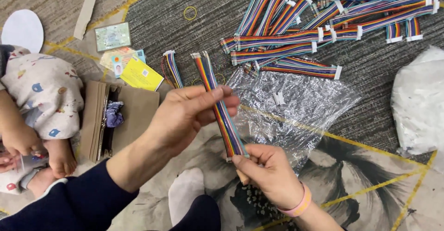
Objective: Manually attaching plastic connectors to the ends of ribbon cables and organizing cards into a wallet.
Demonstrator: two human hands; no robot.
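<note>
I hold a bundle of rainbow-coloured ribbon cables nearly upright over the carpet. My left hand grips it around the middle, thumb and fingers wrapped over the wires. My right hand, with a pink band on the wrist, pinches its lower end at the white connector. A crinkled clear plastic bag lies just behind the bundle, with a small white connector on it.
A heap of rainbow ribbon cables covers the upper carpet. One more cable bundle, cards, a yellow rubber band and an open brown wallet lie left. A small child sits at far left. White bag at right.
</note>
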